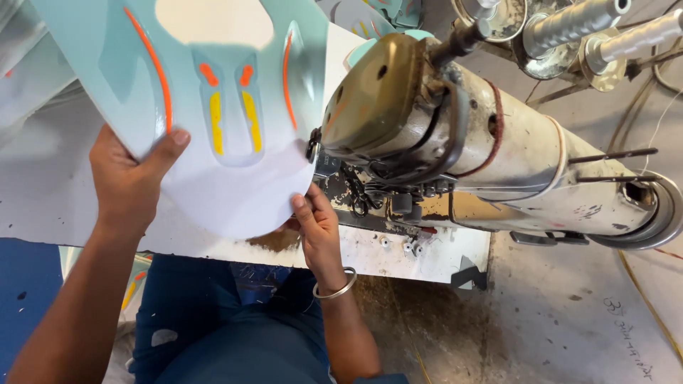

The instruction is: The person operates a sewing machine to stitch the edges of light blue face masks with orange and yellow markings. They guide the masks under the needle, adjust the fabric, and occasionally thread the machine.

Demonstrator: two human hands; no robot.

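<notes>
Near the body, right hand (316, 227), bangle on the wrist, is pinching the lower right edge of the shoe upper panel (228, 128), fingers closed narrow on it, right beside the sewing machine (455, 142) head. Left hand (128, 181) is gripping the panel's left edge, thumb pressed on top, fingers folded underneath.

Risks, as a judgement: right fingertips are sitting very close to the needle zone, so a slip could be catching a finger. The panel is being held lifted and tilted, partly off the worn white work table (398, 259); an uneven pull from either hand could be skewing the edge under the foot, giving a crooked seam.

Panel look: flat, stiff-looking, pale blue-grey and white piece, big cut-out at the top, orange curved stripes along both sides, two short orange marks above two yellow bars in the middle.

Further off, thread cones (605, 32) are standing behind the machine; more similar cut pieces (370, 18) are lying there.
</notes>
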